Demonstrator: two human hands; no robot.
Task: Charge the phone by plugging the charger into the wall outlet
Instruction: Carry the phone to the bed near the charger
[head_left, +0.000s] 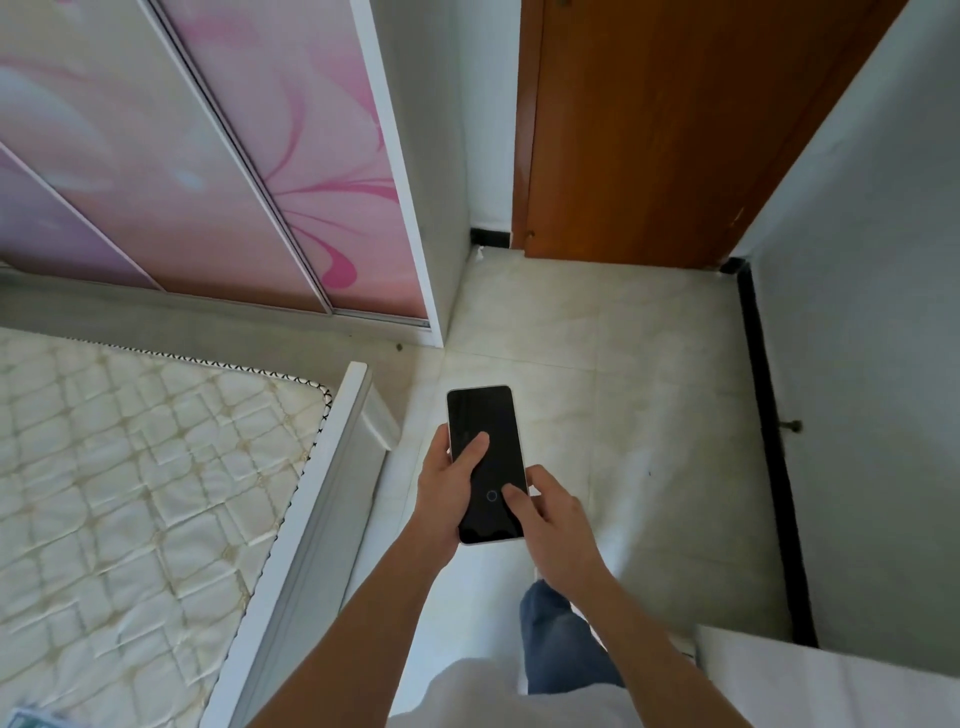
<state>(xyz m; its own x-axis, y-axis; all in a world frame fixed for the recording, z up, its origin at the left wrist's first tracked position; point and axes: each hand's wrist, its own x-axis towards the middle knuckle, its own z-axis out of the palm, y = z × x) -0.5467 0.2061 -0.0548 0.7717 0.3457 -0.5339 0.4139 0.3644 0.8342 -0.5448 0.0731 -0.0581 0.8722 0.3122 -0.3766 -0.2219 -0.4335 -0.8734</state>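
Note:
A phone (480, 415) with a dark screen and a pale rim is held out in front of me over the tiled floor. My left hand (447, 488) grips it from the left side, thumb lying across the glass. My right hand (550, 514) touches its lower right edge, with a fingertip on the screen beside a small ring icon. No charger, cable or wall outlet is in view.
A bare quilted mattress (130, 493) in a white bed frame (322, 493) fills the left. Behind it stands a wardrobe with pink sliding doors (234, 156). A brown wooden door (649, 130) is ahead, a grey wall with black skirting (769, 441) on the right, and a white surface (831, 680) at lower right.

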